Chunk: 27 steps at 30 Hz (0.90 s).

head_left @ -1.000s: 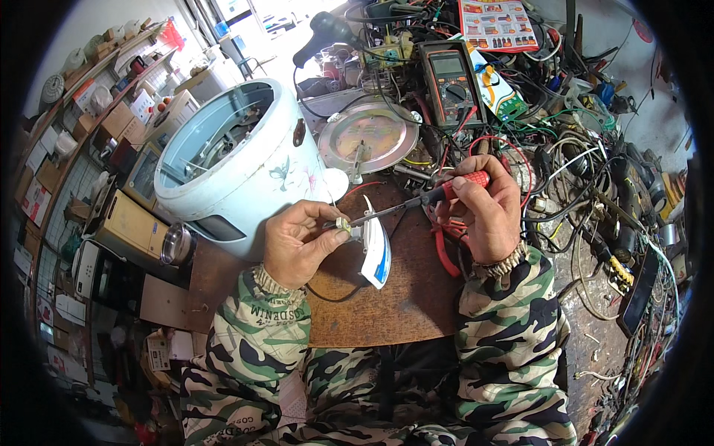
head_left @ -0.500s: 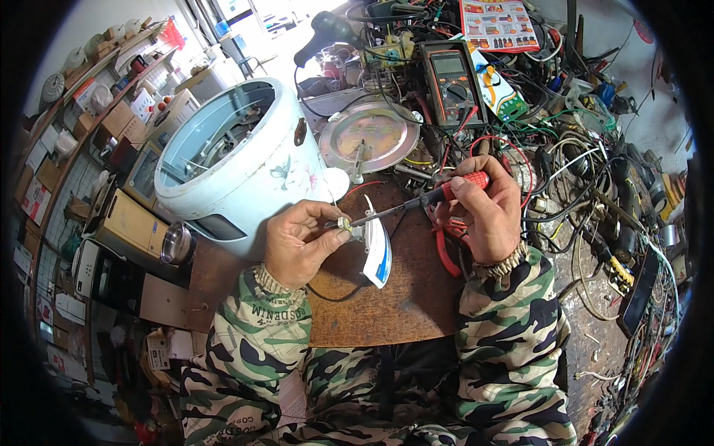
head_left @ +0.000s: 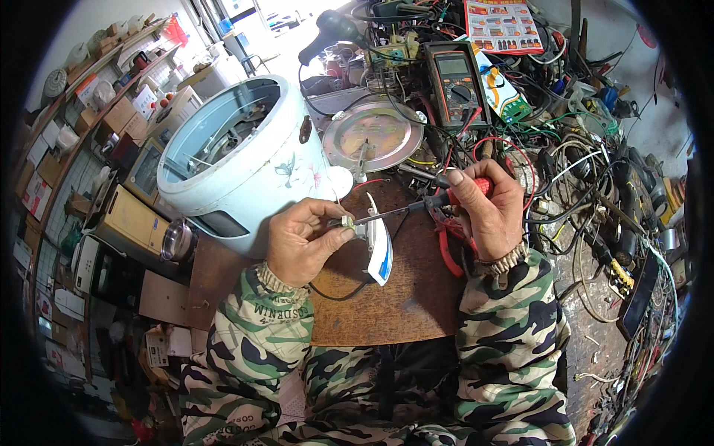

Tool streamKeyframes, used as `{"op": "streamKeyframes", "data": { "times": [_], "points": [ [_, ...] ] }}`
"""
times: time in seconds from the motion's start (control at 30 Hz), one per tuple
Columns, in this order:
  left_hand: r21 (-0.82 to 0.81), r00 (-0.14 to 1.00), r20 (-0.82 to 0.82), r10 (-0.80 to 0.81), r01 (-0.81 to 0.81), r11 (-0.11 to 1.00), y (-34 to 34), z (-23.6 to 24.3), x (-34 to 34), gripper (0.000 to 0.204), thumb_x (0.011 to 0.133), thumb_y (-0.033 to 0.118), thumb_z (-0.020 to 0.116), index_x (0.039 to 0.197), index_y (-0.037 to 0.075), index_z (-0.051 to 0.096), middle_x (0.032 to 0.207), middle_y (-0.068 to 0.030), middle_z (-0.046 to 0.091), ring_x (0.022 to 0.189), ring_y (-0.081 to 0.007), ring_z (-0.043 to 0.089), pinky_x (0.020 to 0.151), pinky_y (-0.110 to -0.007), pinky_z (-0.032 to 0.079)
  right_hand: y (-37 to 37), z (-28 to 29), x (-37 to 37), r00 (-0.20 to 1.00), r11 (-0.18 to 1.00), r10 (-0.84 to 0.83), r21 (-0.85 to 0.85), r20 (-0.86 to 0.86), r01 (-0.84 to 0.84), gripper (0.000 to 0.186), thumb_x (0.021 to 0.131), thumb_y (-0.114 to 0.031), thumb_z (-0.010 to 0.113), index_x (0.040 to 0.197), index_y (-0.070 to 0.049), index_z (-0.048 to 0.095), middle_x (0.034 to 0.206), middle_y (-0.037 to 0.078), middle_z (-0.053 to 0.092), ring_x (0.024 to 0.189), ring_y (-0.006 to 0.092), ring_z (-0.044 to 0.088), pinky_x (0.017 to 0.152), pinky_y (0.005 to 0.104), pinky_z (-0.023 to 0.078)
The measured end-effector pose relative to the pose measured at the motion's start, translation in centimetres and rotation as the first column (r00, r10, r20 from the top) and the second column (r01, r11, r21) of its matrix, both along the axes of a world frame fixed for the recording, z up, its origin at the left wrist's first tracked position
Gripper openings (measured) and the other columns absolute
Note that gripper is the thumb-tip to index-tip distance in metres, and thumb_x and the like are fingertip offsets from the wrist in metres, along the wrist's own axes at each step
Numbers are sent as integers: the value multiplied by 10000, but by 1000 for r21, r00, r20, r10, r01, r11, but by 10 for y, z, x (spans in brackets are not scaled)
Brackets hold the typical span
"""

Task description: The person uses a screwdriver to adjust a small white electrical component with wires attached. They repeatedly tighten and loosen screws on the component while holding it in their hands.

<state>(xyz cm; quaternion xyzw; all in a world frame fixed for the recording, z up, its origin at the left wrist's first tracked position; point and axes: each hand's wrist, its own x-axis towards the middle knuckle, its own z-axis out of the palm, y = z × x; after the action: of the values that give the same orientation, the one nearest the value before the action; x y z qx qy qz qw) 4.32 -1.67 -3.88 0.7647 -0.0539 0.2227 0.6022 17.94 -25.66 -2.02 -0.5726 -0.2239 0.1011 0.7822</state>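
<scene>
- Left grip: the left hand (head_left: 301,239) pinches a small pale part (head_left: 347,222) between thumb and forefinger, above the bench (head_left: 394,320), inward from the middle of its near edge.
- Right grip: the right hand (head_left: 492,215) is wrapped around the red handle of a screwdriver (head_left: 409,209), its shaft pointing left to that part.
- Chief hazard: the tip lies close to the left fingers; too hard a push could make it skid and jab them.
- Second hazard: the white-and-blue panel (head_left: 380,249), just beside the part, might twist or drop if the pinch slackens; from here I cannot tell how the two are joined.
- Surroundings: red-handled pliers (head_left: 445,255) just left of the right hand, and a black cord (head_left: 338,299) toward the bench's near edge, could snag a careless movement.
</scene>
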Motion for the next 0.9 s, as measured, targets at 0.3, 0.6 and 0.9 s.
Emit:
{"op": "streamKeyframes", "data": {
  "times": [0.3, 0.6, 0.9],
  "points": [
    [22, 1000, 5, 2, -2, 1000, -1, 1, 1, 247, 873, -28, 720, 1082, -85, 601, 982, -126, 685, 901, -144, 669, 807, -261, 561, -2, -5, 7, 999, 994, 2, -105, 51, 4, 183, 910, -115, 716, 985, -4, 591, 700, -10, 585, 545, 45, 494, 488, 208, 385],
    [12, 1000, -5, -2, 2, 1000, 1, 1, -1, 246, 871, -36, 719, 1081, -82, 599, 980, -132, 688, 906, -148, 672, 813, -264, 561, 3, -4, 9, 975, 981, -73, -159, 208, 107, 172, 890, -97, 734, 945, -10, 596, 692, -12, 590, 540, 45, 503, 485, 206, 382],
    [10, 1000, 1, 1, -1, 1000, 1, -1, 0, 248, 868, -30, 725, 1080, -76, 605, 989, -124, 690, 911, -143, 674, 818, -263, 564, 3, 3, -2, 996, 997, 38, 66, -76, -33, 168, 902, -112, 735, 888, -12, 601, 717, -36, 585, 564, 27, 477, 509, 197, 363]
  ]
}}
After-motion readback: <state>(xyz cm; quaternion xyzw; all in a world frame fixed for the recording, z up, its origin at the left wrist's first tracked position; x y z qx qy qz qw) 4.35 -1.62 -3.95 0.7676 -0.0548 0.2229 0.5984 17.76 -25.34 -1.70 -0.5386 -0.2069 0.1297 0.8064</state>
